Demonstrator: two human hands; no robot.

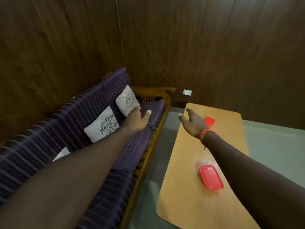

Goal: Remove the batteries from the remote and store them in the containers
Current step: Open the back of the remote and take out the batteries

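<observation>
We're in a home living room: purple striped sofa [105,129] on a wooden frame, printed throw cushions [101,124], dark wood-panelled walls [214,47], wall socket [187,92], low wooden tabletop [184,179] beside the sofa.

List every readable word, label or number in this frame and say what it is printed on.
"place" and "to you": near cushion on the sofa; its other lines are too blurred to read.
"place": far cushion; the rest is blurred.
Red-lidded containers, wall socket: no legible text.
</observation>
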